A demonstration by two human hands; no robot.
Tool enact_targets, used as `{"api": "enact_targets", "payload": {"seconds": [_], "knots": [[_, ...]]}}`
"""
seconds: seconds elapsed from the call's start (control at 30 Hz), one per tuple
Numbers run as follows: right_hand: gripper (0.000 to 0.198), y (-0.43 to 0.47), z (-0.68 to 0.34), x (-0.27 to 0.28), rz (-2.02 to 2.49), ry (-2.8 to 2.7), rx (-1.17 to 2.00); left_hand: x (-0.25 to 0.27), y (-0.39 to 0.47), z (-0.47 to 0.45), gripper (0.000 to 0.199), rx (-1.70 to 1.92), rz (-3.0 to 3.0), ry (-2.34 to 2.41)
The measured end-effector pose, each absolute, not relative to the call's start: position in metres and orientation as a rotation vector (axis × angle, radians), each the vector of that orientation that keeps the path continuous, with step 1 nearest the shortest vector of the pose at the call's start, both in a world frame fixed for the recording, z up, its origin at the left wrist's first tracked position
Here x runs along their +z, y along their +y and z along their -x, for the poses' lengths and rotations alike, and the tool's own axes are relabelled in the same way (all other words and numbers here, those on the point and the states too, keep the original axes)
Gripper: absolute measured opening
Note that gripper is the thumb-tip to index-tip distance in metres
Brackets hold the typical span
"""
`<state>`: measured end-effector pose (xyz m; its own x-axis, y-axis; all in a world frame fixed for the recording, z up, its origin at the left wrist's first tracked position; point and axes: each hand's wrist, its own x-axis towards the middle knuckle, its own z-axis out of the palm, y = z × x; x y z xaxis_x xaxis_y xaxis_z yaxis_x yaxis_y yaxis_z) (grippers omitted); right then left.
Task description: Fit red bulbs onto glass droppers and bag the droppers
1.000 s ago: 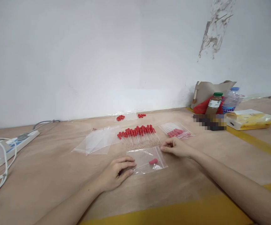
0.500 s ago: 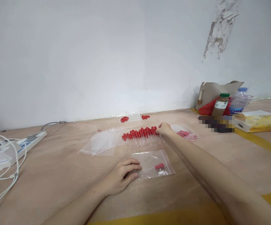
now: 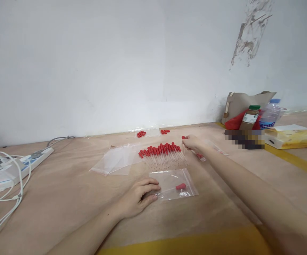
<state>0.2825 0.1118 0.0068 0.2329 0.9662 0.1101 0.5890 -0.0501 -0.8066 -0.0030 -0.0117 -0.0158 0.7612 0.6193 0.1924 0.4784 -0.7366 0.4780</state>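
Note:
My left hand (image 3: 140,196) lies with its fingers loosely stretched at the left edge of a clear zip bag (image 3: 166,179); thumb and fingers are apart. Inside that bag is one dropper (image 3: 180,186) with a red rubber bulb and a thin clear tube pointing left. My right hand (image 3: 192,142) pinches another dropper (image 3: 183,137) just below its red bulb, its clear tube hanging down. Left of that hand, a row of similar red-bulbed droppers (image 3: 158,150) lies side by side, tubes toward me. A bag with red bulbs (image 3: 200,156) is partly hidden under my right forearm.
Flat clear bags (image 3: 118,159) lie left of the row. Loose red bulbs (image 3: 141,134) and more red bulbs (image 3: 165,131) sit near the wall. A power strip (image 3: 23,168) with white cables is at left; bottles (image 3: 250,118) and a yellow tissue pack (image 3: 293,137) at right.
My right hand has lifted a dropper from the right end of the row and moved slightly right and away. My left hand stays at the bag.

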Motion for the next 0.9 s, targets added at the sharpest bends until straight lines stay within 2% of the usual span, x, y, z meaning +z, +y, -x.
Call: {"api": "enact_targets", "payload": {"seconds": [0.13,0.2,0.37,0.63,0.77,0.9], "knots": [[0.040,0.059,-0.298,-0.004,1.659,-1.398,0.731,-0.014,-0.011,0.002,0.034,0.430,-2.618,0.831],[0.046,0.037,-0.303,-0.016,1.467,-1.301,0.832,-0.012,-0.011,0.002,0.036,0.379,-2.666,0.829],[0.043,0.013,-0.301,-0.041,1.222,-1.107,0.867,-0.012,-0.011,0.002,0.035,0.295,-2.711,0.843],[0.040,0.008,-0.281,-0.042,1.143,-0.852,0.994,-0.017,-0.007,0.003,0.032,0.339,-2.724,0.820],[0.039,-0.002,-0.278,-0.042,1.125,-0.907,1.122,-0.017,-0.007,0.003,0.031,0.358,-2.718,0.815],[0.032,-0.010,-0.288,-0.039,1.224,-1.224,1.307,-0.015,-0.009,0.001,0.035,0.367,-2.682,0.858]]}}
